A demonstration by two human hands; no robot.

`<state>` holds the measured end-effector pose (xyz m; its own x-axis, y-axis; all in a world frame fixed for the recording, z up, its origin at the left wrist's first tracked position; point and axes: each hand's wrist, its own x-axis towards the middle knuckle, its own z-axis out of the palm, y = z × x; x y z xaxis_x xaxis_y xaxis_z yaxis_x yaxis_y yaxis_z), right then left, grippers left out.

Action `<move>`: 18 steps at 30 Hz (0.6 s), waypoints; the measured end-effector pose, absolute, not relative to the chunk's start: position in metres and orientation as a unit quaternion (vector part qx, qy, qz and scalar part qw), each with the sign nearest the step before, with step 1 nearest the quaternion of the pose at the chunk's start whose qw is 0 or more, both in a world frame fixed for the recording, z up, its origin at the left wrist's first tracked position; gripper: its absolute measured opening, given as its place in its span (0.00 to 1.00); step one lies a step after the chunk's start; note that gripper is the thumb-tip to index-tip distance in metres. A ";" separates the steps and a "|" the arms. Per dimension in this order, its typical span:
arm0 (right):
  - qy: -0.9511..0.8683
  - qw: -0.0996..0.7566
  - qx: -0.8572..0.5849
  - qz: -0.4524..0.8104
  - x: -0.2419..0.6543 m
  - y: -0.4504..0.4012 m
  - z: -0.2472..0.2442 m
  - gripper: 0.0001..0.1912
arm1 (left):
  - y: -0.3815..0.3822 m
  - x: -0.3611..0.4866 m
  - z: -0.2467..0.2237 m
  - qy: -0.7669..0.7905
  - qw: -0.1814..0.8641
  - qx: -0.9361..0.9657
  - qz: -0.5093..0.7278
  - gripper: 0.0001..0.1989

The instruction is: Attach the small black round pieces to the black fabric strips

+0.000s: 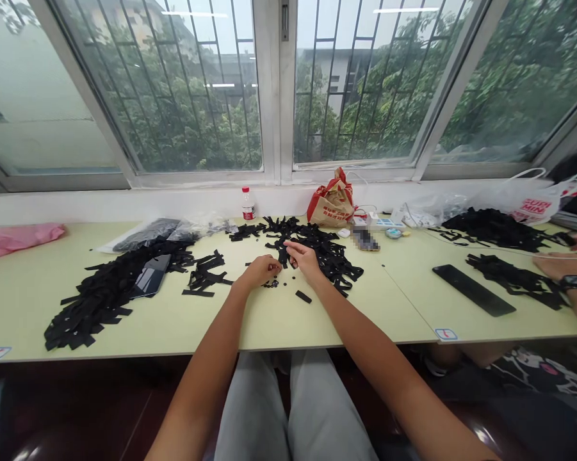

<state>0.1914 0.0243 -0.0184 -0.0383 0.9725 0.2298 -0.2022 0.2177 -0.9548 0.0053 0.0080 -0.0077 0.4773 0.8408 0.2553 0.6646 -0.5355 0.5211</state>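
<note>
In the head view, taking the hands as dial centre, shows a black strip (283, 257) between left hand (262, 270) and right hand (301, 257), flat, matt and ribbon-like. Keeps to narrow grips at both hands; cannot tell a firm hold from a mere touch. At seven o'clock, has small round dark rings (270, 283); at five, a lone piece (303, 296), short and straight-edged; at three, a tangled pile (336, 257) of soft strips. At nine, shows loose strips (206, 274), then a long overlapping heap (93, 298) under a smooth, glossy slab (152, 275). At eleven, has a red-capped bottle (248, 206); at one, a crumpled paper bag (333, 203). Beneath, shows a smooth, pale yellow table (211, 326).
</note>
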 end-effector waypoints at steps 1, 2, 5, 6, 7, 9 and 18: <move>-0.515 0.585 -0.380 0.498 0.191 0.025 -0.019 0.23 | 0.008 0.005 -0.008 0.445 0.181 0.842 0.246 0.11; -0.513 0.587 -0.388 0.491 0.191 0.026 -0.020 0.22 | 0.008 0.005 -0.008 0.444 0.186 0.842 0.243 0.11; -0.512 0.591 -0.403 0.475 0.191 0.028 -0.021 0.24 | 0.008 0.005 -0.007 0.447 0.200 0.839 0.238 0.10; -0.511 0.592 -0.405 0.473 0.191 0.028 -0.022 0.25 | 0.008 0.005 -0.007 0.447 0.204 0.837 0.241 0.10; -0.510 0.594 -0.408 0.471 0.191 0.028 -0.022 0.26 | 0.008 0.006 -0.007 0.447 0.208 0.835 0.245 0.09; -0.506 0.599 -0.417 0.459 0.191 0.028 -0.022 0.26 | 0.007 0.006 -0.007 0.446 0.217 0.830 0.254 0.08; -0.462 0.626 -0.458 0.430 0.196 0.028 -0.018 0.25 | 0.004 0.005 -0.006 0.449 0.273 0.803 0.280 0.07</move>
